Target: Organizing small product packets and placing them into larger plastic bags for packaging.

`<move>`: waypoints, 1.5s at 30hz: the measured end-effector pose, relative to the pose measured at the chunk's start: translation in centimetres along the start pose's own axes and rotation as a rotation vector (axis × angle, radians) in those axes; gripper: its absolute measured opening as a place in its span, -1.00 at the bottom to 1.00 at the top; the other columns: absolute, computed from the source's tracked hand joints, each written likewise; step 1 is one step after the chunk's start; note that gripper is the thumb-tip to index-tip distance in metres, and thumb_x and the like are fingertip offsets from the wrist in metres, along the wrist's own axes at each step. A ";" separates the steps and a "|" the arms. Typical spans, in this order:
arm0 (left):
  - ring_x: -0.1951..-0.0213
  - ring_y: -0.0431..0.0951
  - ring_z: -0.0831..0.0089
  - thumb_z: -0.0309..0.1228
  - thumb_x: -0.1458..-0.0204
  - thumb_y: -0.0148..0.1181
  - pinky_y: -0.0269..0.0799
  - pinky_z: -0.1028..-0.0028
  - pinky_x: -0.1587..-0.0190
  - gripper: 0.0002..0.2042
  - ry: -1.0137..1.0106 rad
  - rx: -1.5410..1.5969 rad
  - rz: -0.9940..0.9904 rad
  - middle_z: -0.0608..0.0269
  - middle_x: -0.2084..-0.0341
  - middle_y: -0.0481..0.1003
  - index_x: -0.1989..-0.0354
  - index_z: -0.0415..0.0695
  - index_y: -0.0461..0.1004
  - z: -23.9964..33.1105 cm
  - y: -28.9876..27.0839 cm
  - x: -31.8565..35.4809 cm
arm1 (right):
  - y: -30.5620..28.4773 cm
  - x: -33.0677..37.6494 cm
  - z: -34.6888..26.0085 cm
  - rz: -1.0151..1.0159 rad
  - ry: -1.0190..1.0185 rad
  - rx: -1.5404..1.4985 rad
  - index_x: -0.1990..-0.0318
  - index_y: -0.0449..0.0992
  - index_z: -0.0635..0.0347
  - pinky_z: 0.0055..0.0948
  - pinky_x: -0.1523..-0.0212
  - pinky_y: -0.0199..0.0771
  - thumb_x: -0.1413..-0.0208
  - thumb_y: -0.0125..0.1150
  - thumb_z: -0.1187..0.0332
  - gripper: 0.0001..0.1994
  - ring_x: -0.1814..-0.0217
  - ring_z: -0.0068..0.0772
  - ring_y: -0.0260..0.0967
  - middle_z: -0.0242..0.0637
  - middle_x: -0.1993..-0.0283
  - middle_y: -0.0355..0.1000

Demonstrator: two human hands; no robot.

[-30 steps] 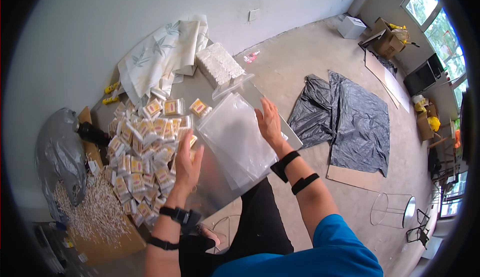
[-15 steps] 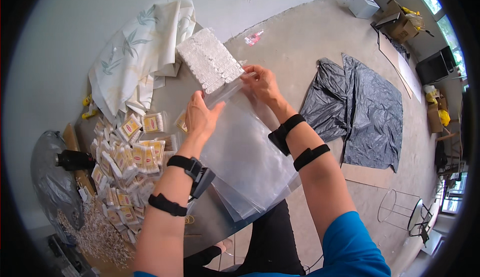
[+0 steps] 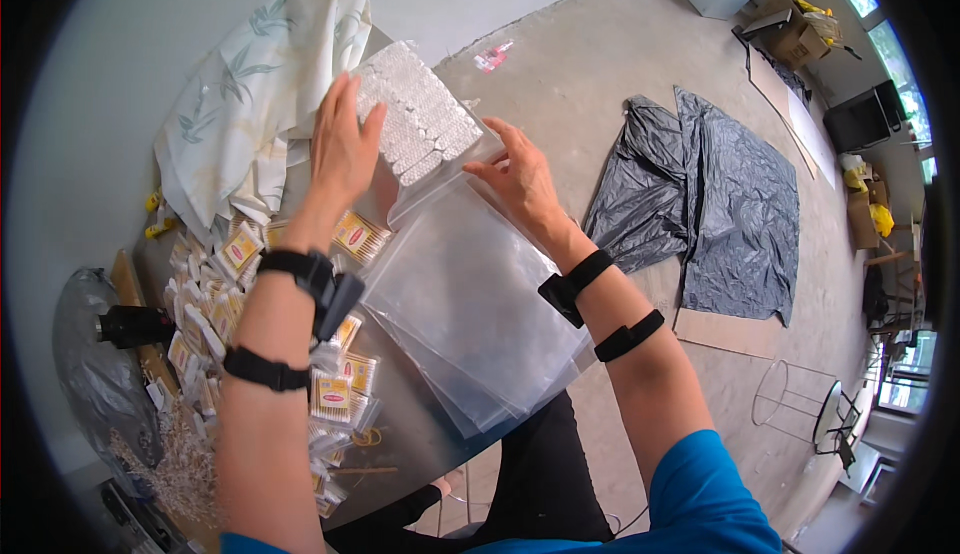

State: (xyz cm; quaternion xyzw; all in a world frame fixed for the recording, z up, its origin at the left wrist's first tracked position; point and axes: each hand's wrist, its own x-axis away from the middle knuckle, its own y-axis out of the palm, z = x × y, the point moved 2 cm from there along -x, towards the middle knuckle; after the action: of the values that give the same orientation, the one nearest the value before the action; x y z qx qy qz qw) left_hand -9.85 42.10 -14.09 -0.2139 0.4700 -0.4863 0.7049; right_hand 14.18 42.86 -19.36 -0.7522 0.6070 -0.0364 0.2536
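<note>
A block of stacked cotton swab packs (image 3: 425, 114), white swab ends uppermost, lies in a clear plastic bag at the table's far side. My left hand (image 3: 345, 144) is open at the block's left edge, fingers spread; whether it touches the block I cannot tell. Over the block's near right corner, my right hand (image 3: 522, 179) has its thumb and fingers apart beside the bag's edge. Closer to me lies a fanned stack of flat clear plastic bags (image 3: 470, 304). Loose packs of cotton swabs (image 3: 345, 394) with yellow and white labels are heaped left, partly behind my left forearm.
A leaf-patterned cloth (image 3: 260, 94) is bunched at the back left against the wall. A black cylinder (image 3: 135, 326) and a grey plastic bag (image 3: 90, 364) stand left of the heap. Black plastic sheeting (image 3: 740, 214) covers part of the floor at right.
My left hand has left the bag's near edge and moved up and left to the block's side. My right hand's fingers have spread from their pinch on the bag.
</note>
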 end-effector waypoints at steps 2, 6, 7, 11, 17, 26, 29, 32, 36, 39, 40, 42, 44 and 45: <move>-0.35 0.09 0.01 -0.12 -0.22 0.00 -0.05 0.17 -0.38 -0.45 -0.006 -0.015 -0.049 -0.02 -0.31 0.16 -0.31 -0.17 0.18 -1.0 1.4 -2.7 | 0.5 0.0 0.0 0.015 -0.056 0.076 -0.11 0.37 0.18 -0.37 0.24 0.50 0.05 0.43 0.29 -0.45 0.36 -0.30 0.44 -0.11 -0.08 0.43; -0.44 -0.11 0.14 0.02 -0.28 -0.22 -0.36 -0.11 -0.38 -0.40 -0.118 -0.339 -0.218 0.08 -0.38 0.08 -0.40 -0.06 0.06 -1.9 3.5 -6.2 | 0.9 -0.5 1.0 0.021 -0.056 0.090 -0.12 0.37 0.15 -0.39 0.25 0.50 0.05 0.43 0.27 -0.44 0.38 -0.31 0.44 -0.14 -0.10 0.43; -0.45 -0.15 0.14 0.07 -0.27 -0.27 -0.44 -0.19 -0.36 -0.38 -0.164 -0.375 -0.271 0.12 -0.39 0.07 -0.41 -0.01 0.05 -2.3 3.5 -6.8 | 0.9 -0.6 1.0 0.021 -0.073 0.090 -0.12 0.37 0.14 -0.39 0.26 0.49 0.06 0.43 0.26 -0.44 0.39 -0.30 0.43 -0.14 -0.09 0.43; -0.43 -0.10 0.09 0.14 -0.26 -0.30 -0.39 -0.22 -0.36 -0.38 -0.277 -0.247 -0.512 0.24 -0.40 0.06 -0.42 0.12 0.02 -3.4 4.2 -7.3 | 1.1 -0.8 0.7 0.012 -0.060 0.075 -0.09 0.39 0.14 -0.37 0.29 0.47 0.06 0.44 0.25 -0.46 0.41 -0.30 0.43 -0.15 -0.02 0.46; -0.39 0.04 0.15 0.15 -0.25 -0.30 -0.25 -0.19 -0.36 -0.38 -0.217 -0.273 -0.459 0.28 -0.37 0.12 -0.41 0.14 0.04 -3.7 5.6 -6.8 | 2.1 -1.3 0.8 0.027 -0.003 0.092 -0.08 0.40 0.17 -0.33 0.31 0.45 0.07 0.43 0.26 -0.47 0.40 -0.27 0.43 -0.14 0.10 0.49; -0.37 0.05 0.11 0.15 -0.24 -0.27 -0.13 -0.04 -0.39 -0.36 -0.192 -0.217 -0.443 0.18 -0.35 0.13 -0.41 0.09 0.04 -4.6 5.8 -6.9 | 2.0 -1.8 0.2 -0.023 0.062 0.127 -0.14 0.35 0.18 -0.30 0.27 0.45 0.09 0.44 0.31 -0.40 0.35 -0.22 0.44 -0.12 0.05 0.48; -0.39 0.00 0.09 0.16 -0.24 -0.26 -0.17 0.03 -0.41 -0.34 -0.195 -0.210 -0.475 0.17 -0.38 0.07 -0.42 0.05 0.01 -4.6 5.6 -7.0 | 2.1 -1.0 0.2 0.034 0.057 0.061 -0.18 0.30 0.18 -0.30 0.21 0.47 0.10 0.46 0.32 -0.35 0.32 -0.20 0.45 -0.05 -0.13 0.39; -0.43 -0.10 0.09 0.18 -0.23 -0.26 -0.32 -0.03 -0.42 -0.30 -0.200 -0.273 -0.472 0.15 -0.41 0.00 -0.44 0.03 -0.05 -3.1 4.9 -6.2 | 1.8 -0.2 0.1 0.139 0.092 -0.035 -0.22 0.25 0.22 -0.32 0.17 0.50 0.09 0.47 0.32 -0.29 0.33 -0.21 0.46 0.00 -0.30 0.23; -0.46 -0.20 0.10 0.20 -0.22 -0.25 -0.51 -0.13 -0.39 -0.26 -0.258 -0.279 -0.380 0.11 -0.43 -0.06 -0.45 0.01 -0.11 -1.2 2.7 -4.4 | 2.2 1.3 -0.4 0.187 0.058 -0.045 -0.25 0.20 0.28 -0.37 0.19 0.53 0.06 0.46 0.34 -0.27 0.35 -0.29 0.47 0.03 -0.38 0.12; -0.46 -0.20 0.10 0.16 -0.24 -0.23 -0.54 -0.14 -0.37 -0.29 -0.229 -0.162 -0.358 0.10 -0.43 -0.05 -0.45 0.00 -0.09 1.0 -0.6 -2.0 | 1.5 2.8 -1.9 0.244 0.154 -0.146 -0.25 0.19 0.33 -0.42 0.25 0.53 0.03 0.42 0.38 -0.30 0.36 -0.36 0.48 0.02 -0.34 0.17; -0.46 -0.19 0.10 0.11 -0.25 -0.19 -0.54 -0.12 -0.38 -0.32 -0.196 -0.087 -0.349 0.10 -0.43 -0.04 -0.44 -0.02 -0.05 2.1 -1.9 -0.9 | 0.6 3.0 -2.0 0.265 0.208 -0.153 -0.21 0.25 0.32 -0.43 0.27 0.53 0.01 0.39 0.41 -0.38 0.35 -0.38 0.48 -0.01 -0.29 0.24; -0.43 -0.09 0.09 0.01 -0.25 -0.12 -0.45 -0.08 -0.39 -0.39 -0.127 -0.084 -0.365 0.09 -0.39 0.04 -0.39 -0.05 0.05 4.9 -5.3 2.2 | -1.5 5.7 -2.5 0.265 0.281 -0.160 -0.16 0.30 0.31 -0.45 0.29 0.52 -0.01 0.36 0.44 -0.45 0.35 -0.40 0.48 -0.04 -0.24 0.31; -0.35 0.12 0.07 -0.21 -0.21 0.03 -0.23 0.02 -0.38 -0.52 0.003 0.041 -0.352 0.06 -0.30 0.21 -0.27 -0.12 0.25 7.3 -8.6 6.3 | -3.8 8.8 -2.5 0.156 0.297 -0.103 -0.04 0.42 0.27 -0.44 0.33 0.50 -0.01 0.33 0.47 -0.60 0.36 -0.36 0.49 -0.10 -0.09 0.43; -0.29 0.23 0.06 -0.34 -0.15 0.12 -0.09 0.07 -0.36 -0.58 0.044 0.158 -0.336 0.06 -0.24 0.30 -0.19 -0.15 0.34 8.4 -10.3 8.7 | -4.3 10.8 -2.8 0.137 0.299 -0.107 -0.04 0.42 0.27 -0.44 0.33 0.50 -0.01 0.33 0.47 -0.60 0.36 -0.36 0.49 -0.10 -0.09 0.43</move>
State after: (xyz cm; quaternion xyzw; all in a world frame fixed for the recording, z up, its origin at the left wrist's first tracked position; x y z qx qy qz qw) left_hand -6.78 28.52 -6.28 -0.2226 0.4035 -0.6370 0.6179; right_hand 19.84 32.41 -17.89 -0.7079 0.6888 -0.0982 0.1221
